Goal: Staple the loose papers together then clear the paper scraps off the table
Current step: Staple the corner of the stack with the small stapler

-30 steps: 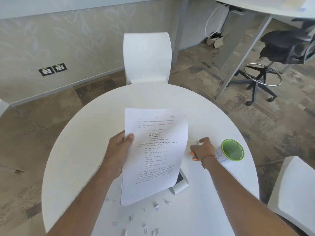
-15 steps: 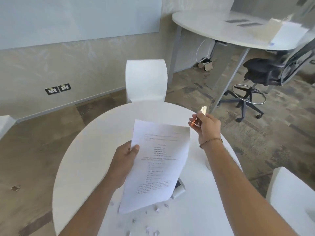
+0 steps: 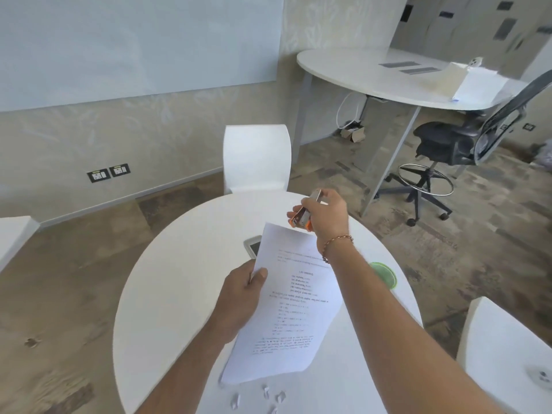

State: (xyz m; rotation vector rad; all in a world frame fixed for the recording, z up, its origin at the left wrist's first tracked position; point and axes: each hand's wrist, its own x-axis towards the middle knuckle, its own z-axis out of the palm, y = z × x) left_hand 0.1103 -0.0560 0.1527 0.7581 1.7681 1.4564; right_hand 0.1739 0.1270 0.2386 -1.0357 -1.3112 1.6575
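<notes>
Stapler [image 3: 302, 218] moved to papers' [image 3: 286, 309] top edge | right hand [image 3: 327, 215] grips stapler | left hand [image 3: 240, 297] pinches papers

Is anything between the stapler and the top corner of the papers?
Nothing visible. The right hand holds the stapler just above the top edge of the papers, which the left hand grips over the table.

Your round white worktop [image 3: 167, 294] carries a phone [image 3: 253, 246], a green-rimmed cup [image 3: 383, 274], and paper scraps [image 3: 270, 397] at its near edge.
</notes>
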